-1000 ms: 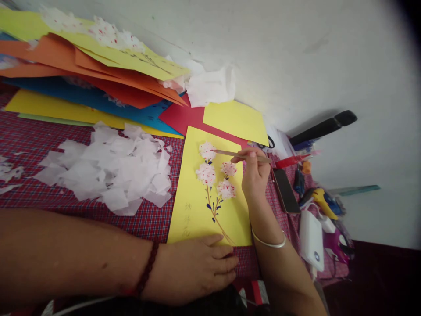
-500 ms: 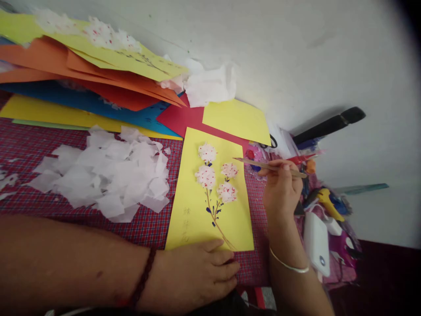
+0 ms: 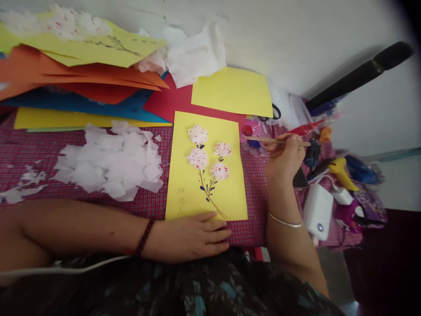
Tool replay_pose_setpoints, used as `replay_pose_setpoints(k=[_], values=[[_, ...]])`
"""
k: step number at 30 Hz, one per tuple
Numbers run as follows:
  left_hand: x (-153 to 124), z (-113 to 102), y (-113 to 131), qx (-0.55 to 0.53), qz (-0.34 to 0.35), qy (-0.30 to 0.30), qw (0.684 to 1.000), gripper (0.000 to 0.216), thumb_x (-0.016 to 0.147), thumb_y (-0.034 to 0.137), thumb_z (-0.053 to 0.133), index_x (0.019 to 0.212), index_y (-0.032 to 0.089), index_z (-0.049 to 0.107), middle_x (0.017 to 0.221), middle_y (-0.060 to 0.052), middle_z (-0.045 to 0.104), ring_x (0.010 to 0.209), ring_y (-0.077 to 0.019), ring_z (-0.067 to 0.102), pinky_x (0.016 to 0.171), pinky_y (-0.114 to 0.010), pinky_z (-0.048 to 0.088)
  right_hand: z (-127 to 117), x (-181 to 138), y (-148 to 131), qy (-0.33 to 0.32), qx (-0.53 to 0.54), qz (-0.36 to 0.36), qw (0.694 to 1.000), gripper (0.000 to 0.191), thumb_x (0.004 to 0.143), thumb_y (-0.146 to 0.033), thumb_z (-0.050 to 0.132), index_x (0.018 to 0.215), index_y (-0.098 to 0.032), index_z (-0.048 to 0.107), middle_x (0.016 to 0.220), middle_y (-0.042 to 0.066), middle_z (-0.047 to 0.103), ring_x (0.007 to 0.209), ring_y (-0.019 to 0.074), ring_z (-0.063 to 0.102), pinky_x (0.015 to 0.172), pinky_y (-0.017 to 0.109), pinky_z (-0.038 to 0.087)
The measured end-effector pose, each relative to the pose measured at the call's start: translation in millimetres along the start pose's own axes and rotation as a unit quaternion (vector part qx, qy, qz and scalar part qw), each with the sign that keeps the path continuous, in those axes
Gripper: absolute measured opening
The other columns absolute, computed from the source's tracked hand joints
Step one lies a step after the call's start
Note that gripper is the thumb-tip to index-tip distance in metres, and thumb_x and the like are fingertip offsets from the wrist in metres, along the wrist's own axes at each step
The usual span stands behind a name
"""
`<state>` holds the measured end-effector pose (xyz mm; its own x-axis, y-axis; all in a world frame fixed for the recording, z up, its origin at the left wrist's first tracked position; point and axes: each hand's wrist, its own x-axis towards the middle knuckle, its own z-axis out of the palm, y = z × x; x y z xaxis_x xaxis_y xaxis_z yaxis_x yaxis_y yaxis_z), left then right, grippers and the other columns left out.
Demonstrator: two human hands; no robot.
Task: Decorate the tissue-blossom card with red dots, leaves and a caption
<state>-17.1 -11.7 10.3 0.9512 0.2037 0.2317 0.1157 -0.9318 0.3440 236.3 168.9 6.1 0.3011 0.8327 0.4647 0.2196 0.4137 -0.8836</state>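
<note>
In the head view a yellow sheet [image 3: 226, 193] lies on the table, bearing several white tissue flowers [image 3: 198, 158] dotted with red, drawn brown stems and dark blue leaf marks. My left hand [image 3: 197, 237] rests flat across its bottom edge, fingers stretched out and holding nothing. To the right of the sheet, my right hand [image 3: 287, 156] pinches a thin wooden stick [image 3: 258, 138] between thumb and fingers. The stick points left, its tip above crinkled pink plastic [image 3: 259, 149] that holds a red blob [image 3: 247, 130] and a blue blob [image 3: 254, 144]. Whether the tip touches either one, I cannot tell.
Left of the sheet is a heap of white tissue pieces [image 3: 105, 162]. Behind it are stacked coloured sheets [image 3: 98, 79]. Scissors [image 3: 276, 111], a white power bank [image 3: 318, 210] and a yellow-handled tool [image 3: 342, 173] lie at the right, by the wall.
My right hand has drawn the stick away from the sheet's right edge to the pink plastic. My left hand stays at the bottom edge. The whole view has shifted.
</note>
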Motion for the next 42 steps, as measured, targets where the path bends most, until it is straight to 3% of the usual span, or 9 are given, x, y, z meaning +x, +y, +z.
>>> replay_pose_setpoints(k=[3, 6, 14, 18, 23, 26, 33, 36, 42], values=[[1.6, -19.9, 3.3, 0.019, 0.072, 0.051, 0.996, 0.027, 0.1, 0.019, 0.048, 0.118, 0.016, 0.067, 0.128, -0.009, 0.068, 0.115, -0.0203, 0.061, 0.102, -0.035, 0.045, -1.2, 2.9, -1.0, 0.017, 0.044, 0.027, 0.999, 0.029, 0.094, -0.05, 0.046, 0.077, -0.027, 0.051, 0.053, -0.006, 0.043, 0.046, 0.0149, 0.052, 0.061, 0.037, 0.054], [1.1, -45.9, 4.4, 0.028, 0.081, 0.055, 0.995, 0.025, 0.099, 0.023, 0.053, 0.078, 0.018, 0.065, 0.079, -0.005, 0.068, 0.069, -0.0152, 0.06, 0.067, -0.031, 0.046, -1.6, 4.9, -6.6, 0.028, 0.086, 0.043, 0.995, 0.029, 0.094, -0.048, 0.048, 0.075, -0.027, 0.052, 0.051, -0.007, 0.044, 0.043, 0.0138, 0.05, 0.059, 0.035, 0.054], [-54.2, -51.0, 15.2, 0.133, -0.186, 0.056, 0.972, 0.039, 0.104, 0.024, 0.04, 0.068, 0.02, 0.053, 0.064, 0.001, 0.056, 0.058, -0.014, 0.045, 0.06, -0.03, 0.033, 1.2, 0.1, -45.8, 0.056, 0.252, 0.111, 0.96, 0.024, 0.09, -0.039, 0.054, 0.072, -0.024, 0.056, 0.047, -0.009, 0.044, 0.041, 0.01, 0.046, 0.055, 0.027, 0.052], [-94.9, -25.4, 34.5, 0.156, -0.477, 0.11, 0.858, 0.04, 0.105, 0.035, 0.04, 0.067, 0.02, 0.046, 0.063, 0.003, 0.047, 0.06, -0.0128, 0.045, 0.061, -0.027, 0.031, 0.6, -15.3, -80.7, -0.041, 0.353, 0.145, 0.923, 0.024, 0.095, -0.036, 0.046, 0.077, -0.023, 0.057, 0.049, -0.009, 0.044, 0.045, 0.0091, 0.046, 0.057, 0.025, 0.052], [-104.0, 0.2, 43.7, 0.207, -0.643, 0.208, 0.708, 0.04, 0.101, 0.04, 0.039, 0.064, 0.022, 0.037, 0.064, 0.0, 0.041, 0.058, -0.0139, 0.038, 0.059, -0.031, 0.022, 5.1, -39.9, -86.2, -0.118, 0.334, 0.16, 0.921, 0.022, 0.094, -0.038, 0.05, 0.079, -0.023, 0.056, 0.05, -0.009, 0.044, 0.046, 0.0076, 0.047, 0.059, 0.024, 0.052], [-96.4, 1.0, 42.1, 0.216, -0.677, 0.215, 0.669, 0.04, 0.101, 0.039, 0.037, 0.064, 0.023, 0.035, 0.065, -0.001, 0.042, 0.06, -0.0152, 0.04, 0.06, -0.033, 0.023, 10.8, -47.3, -77.4, -0.145, 0.327, 0.21, 0.91, 0.02, 0.092, -0.038, 0.053, 0.079, -0.023, 0.056, 0.052, -0.01, 0.044, 0.047, 0.0069, 0.046, 0.058, 0.023, 0.052], [-96.2, 1.2, 41.1, 0.236, -0.68, 0.17, 0.673, 0.039, 0.101, 0.04, 0.043, 0.068, 0.022, 0.05, 0.072, -0.004, 0.061, 0.068, -0.0197, 0.055, 0.059, -0.033, 0.028, -1.4, -36.5, -63.6, -0.148, 0.311, 0.186, 0.92, 0.017, 0.09, -0.035, 0.055, 0.078, -0.023, 0.056, 0.052, -0.009, 0.045, 0.048, 0.0074, 0.049, 0.061, 0.024, 0.054], [-101.4, 2.1, 40.0, 0.224, -0.644, 0.167, 0.712, 0.032, 0.1, 0.035, 0.046, 0.073, 0.021, 0.057, 0.073, -0.003, 0.064, 0.069, -0.0193, 0.057, 0.061, -0.032, 0.032, -19.5, -34.5, -54.5, -0.065, 0.274, 0.209, 0.936, 0.017, 0.089, -0.029, 0.051, 0.075, -0.022, 0.056, 0.05, -0.008, 0.047, 0.046, 0.008, 0.049, 0.06, 0.025, 0.055], [-116.3, 3.6, 42.6, 0.227, -0.541, 0.22, 0.779, 0.034, 0.101, 0.032, 0.047, 0.07, 0.02, 0.055, 0.07, -0.003, 0.06, 0.066, -0.0173, 0.056, 0.064, -0.031, 0.035, -51.3, -87.3, -60.1, 0.108, 0.28, 0.359, 0.884, 0.021, 0.093, -0.028, 0.044, 0.073, -0.022, 0.048, 0.048, -0.01, 0.042, 0.041, 0.0071, 0.046, 0.052, 0.022, 0.051]])
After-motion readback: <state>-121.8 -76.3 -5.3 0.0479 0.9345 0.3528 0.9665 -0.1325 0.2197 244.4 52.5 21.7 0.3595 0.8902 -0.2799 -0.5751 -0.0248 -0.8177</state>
